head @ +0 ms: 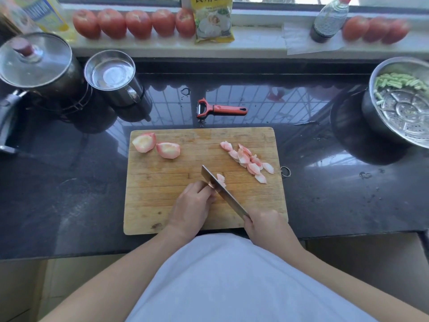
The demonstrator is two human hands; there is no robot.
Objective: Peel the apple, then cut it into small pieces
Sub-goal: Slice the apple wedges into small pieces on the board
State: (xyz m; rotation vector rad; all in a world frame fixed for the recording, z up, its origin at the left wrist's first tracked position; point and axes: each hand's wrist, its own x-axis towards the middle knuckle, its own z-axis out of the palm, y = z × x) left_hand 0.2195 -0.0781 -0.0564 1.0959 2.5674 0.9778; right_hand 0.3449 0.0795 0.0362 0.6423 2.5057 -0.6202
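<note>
My right hand (267,225), low and right of centre in the frame, is wrapped round the handle of the cleaver (224,194); its blade runs up and left across the cutting board (162,187). My left hand (193,203) sits just left of the blade, fingers curled down onto the apple piece (220,178) being sliced. Only a sliver of that piece shows past the steel, so I cannot tell how much of it is left.

I judge the peeling finished and the cutting well under way. The board lies mid-frame on the dark glossy surface (69,182). Two peeled apple chunks (156,146) wait uncut at its upper left, and a heap of cut slices (248,160) sits at its upper right. The red peeler (220,109) lies on the surface just above the board, apart from it.

The next move, as I read it, calls for a straight downward press with the left fingertips tucked back from the edge, then a short shift of the piece toward the blade. After that the two chunks need fetching across.

On the windowsill at the top of the frame a yellow packet (213,19) carries printed Chinese characters, cropped by the frame edge and too partial to read with confidence. A yellow bottle (50,13) at upper left bears a blue label, too blurred to make out.
</note>
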